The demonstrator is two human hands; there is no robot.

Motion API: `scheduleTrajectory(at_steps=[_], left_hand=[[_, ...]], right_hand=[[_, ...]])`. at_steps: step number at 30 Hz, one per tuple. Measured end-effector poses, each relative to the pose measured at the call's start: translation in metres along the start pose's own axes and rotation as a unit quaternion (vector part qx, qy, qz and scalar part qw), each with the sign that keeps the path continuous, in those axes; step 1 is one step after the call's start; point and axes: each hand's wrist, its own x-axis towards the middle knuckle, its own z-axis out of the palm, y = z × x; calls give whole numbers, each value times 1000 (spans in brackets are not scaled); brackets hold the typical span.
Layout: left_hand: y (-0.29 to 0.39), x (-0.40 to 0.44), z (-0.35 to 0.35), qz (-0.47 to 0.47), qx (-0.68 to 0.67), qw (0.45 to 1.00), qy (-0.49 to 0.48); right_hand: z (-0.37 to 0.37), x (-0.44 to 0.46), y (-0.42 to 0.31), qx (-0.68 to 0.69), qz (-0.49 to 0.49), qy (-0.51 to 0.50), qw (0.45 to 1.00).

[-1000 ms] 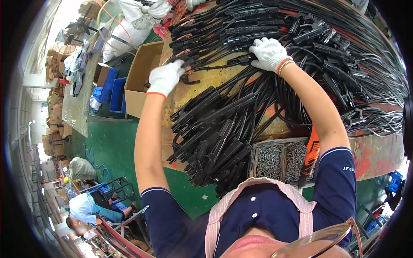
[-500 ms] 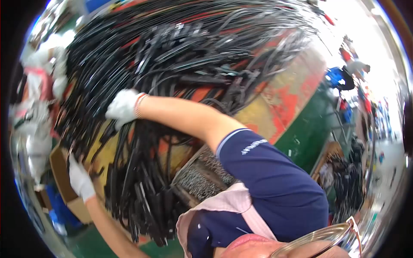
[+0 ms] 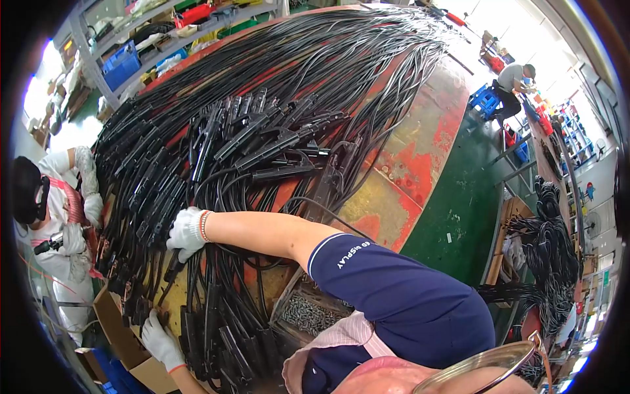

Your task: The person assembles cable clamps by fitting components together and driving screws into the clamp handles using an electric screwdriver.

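My right hand point(image 3: 188, 231), in a white glove with bracelets at the wrist, is closed around a black cable point(image 3: 172, 269) whose dark end shows just below the fingers. My left hand point(image 3: 161, 340), also gloved in white, is lower down by the cardboard box. Its fingertips are drawn together against dark cable ends point(image 3: 136, 310); what they pinch is hidden. Around both hands lie many black cables with long black plastic handles point(image 3: 157, 197). Another bunch of these handles point(image 3: 226, 345) lies beside my left wrist.
A tray of small metal screws point(image 3: 307, 314) sits close to my body. The open cardboard box point(image 3: 118, 328) stands at the table edge. A co-worker point(image 3: 62, 217) in a black cap is at the left. Another person point(image 3: 513, 88) sits at the far right. Shelving point(image 3: 105, 85) holds bins.
My left hand has moved down and right, away from the table's left edge. My right hand has shifted slightly down. The view has turned, showing more of the co-worker and shelves.
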Motion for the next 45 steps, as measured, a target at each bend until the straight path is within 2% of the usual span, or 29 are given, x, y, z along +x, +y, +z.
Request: scheduleTrajectory(at_steps=[2, 3, 4, 5, 6, 7, 8, 11, 14, 17, 20, 22, 24, 31, 33, 34, 35, 36, 37, 38, 40, 42, 44, 45], left_hand=[[-4, -2, -11, 5, 26, 999, -41], [-1, -2, -15, 25, 25, 999, -24], [-3, -2, -14, 88, -4, 994, 71], [3, 3, -23, 94, -27, 995, 37], [-1, -5, -11, 99, 5, 991, 85], [1, -2, -14, 85, -10, 994, 72], [3, -3, -18, 55, -25, 997, 53], [-2, -17, -30, -26, -82, 995, 46], [7, -17, -76, -55, -67, 991, 104], [30, -11, -134, 15, 9, 990, 141], [50, -13, -171, 75, 33, 987, 140], [66, -18, -193, 54, -33, 993, 104], [82, -22, -202, 34, -103, 991, 82], [138, -15, -229, -84, -172, 981, -18], [152, -17, -226, -103, -199, 975, 8], [156, -18, -222, -113, -211, 971, 22], [157, -26, -217, -154, -253, 955, 25], [154, -29, -203, -182, -384, 905, -25], [150, -33, -190, -223, -499, 835, -66], [160, -39, -186, -277, -624, 718, -133], [182, -51, -209, -270, -660, 661, -234], [196, -54, -204, -319, -752, 536, -213], [204, -52, -207, -364, -800, 437, -190], [207, -48, -204, -362, -816, 412, -183]], right_hand=[[-10, -8, -1, 8, -14, -20, 1000], [-22, -15, -4, 20, -12, -36, 999], [-23, -14, -2, -5, -16, -39, 999], [-31, -15, -3, 0, -26, -53, 998], [-31, -14, -7, 16, -3, -62, 998], [-34, -15, -8, 29, 22, -58, 998], [-23, -11, -1, 39, -7, -17, 999], [-6, 3, 2, 6, -41, -7, 999], [5, 9, 6, -10, -135, 5, 991], [-12, 0, -14, 13, -117, -33, 992], [-33, -14, -60, 108, -236, 21, 966], [-57, -37, -91, 59, -268, 18, 961], [-49, -41, -87, 67, -294, 41, 953], [-66, -91, -63, 69, -255, 77, 962], [-71, -106, -87, 93, -274, 100, 952], [-72, -110, -97, 48, -254, 64, 964], [-63, -111, -96, 63, -281, 123, 950], [-56, -111, -92, 75, -306, 183, 931], [-61, -119, -91, 64, -314, 176, 931], [-51, -118, -89, 22, -338, 197, 920], [-50, -143, -91, 17, -335, 302, 892], [-49, -176, -96, 71, -261, 336, 902], [-30, -196, -87, 238, -193, 301, 903], [-11, -202, -80, 452, -99, 205, 862]])
